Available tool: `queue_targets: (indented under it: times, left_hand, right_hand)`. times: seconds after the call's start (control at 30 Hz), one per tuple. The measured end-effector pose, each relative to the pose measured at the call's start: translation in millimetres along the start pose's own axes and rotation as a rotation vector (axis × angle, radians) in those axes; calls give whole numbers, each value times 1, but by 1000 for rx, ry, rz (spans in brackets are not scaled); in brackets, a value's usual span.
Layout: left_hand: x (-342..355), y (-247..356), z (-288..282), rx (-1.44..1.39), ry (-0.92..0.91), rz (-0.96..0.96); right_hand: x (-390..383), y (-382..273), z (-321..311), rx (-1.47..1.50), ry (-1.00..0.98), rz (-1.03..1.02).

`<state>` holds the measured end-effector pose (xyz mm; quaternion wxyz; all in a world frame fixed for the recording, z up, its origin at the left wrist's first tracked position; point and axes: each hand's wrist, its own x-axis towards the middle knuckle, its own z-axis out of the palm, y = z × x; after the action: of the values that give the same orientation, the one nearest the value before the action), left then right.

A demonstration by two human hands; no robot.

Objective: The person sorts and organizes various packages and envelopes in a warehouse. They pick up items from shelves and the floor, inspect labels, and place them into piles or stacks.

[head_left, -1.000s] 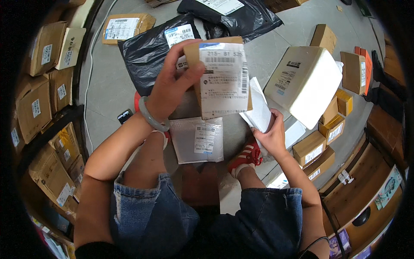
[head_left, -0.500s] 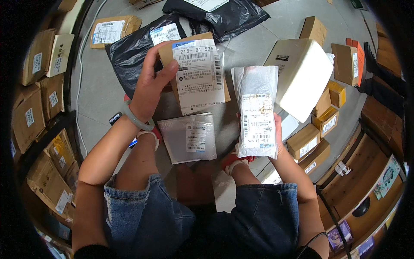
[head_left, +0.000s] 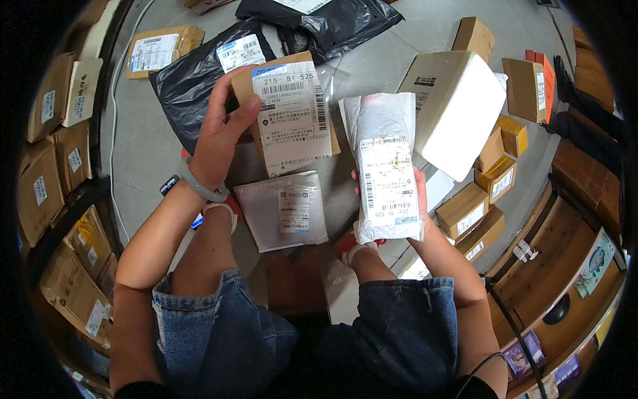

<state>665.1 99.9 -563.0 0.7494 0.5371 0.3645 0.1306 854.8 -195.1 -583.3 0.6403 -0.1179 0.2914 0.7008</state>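
My left hand [head_left: 222, 136] grips the left edge of a flat brown cardboard parcel [head_left: 296, 120], its thumb on the face and the fingers behind. A large white label covers most of that face. From underneath, my right hand [head_left: 422, 199] holds a long white plastic-wrapped parcel [head_left: 385, 166], with fingertips showing at its left side and the rest of the fingers hidden. This parcel also carries a label facing up. A squarish pale grey mailer bag [head_left: 269, 206] lies lower down between the two, touched by neither hand.
Black plastic mailers [head_left: 183, 90] and a labelled brown box [head_left: 186, 41] lie on the grey floor ahead. Right of my right hand are a big white foam box [head_left: 465, 106] and several small cartons [head_left: 463, 206]. Carton stacks [head_left: 50, 169] line the left; wooden shelving [head_left: 551, 266] stands at right.
The whole view has shifted slightly, so everything sits a little further left. Both hands keep the same parcels, and more of the right hand's fingertips shows beside the white one.
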Motion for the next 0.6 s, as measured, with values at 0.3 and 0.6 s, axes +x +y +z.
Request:
queue_targets:
  times: [0.3,0.6]
  left_hand:
    - [3,-3,3,-27,-27,23]
    - [1,-1,2,-12,-31,26]
  right_hand:
    - [-3,-4,-3,42,-6,24]
    - [-2,-3,-6,41,33,41]
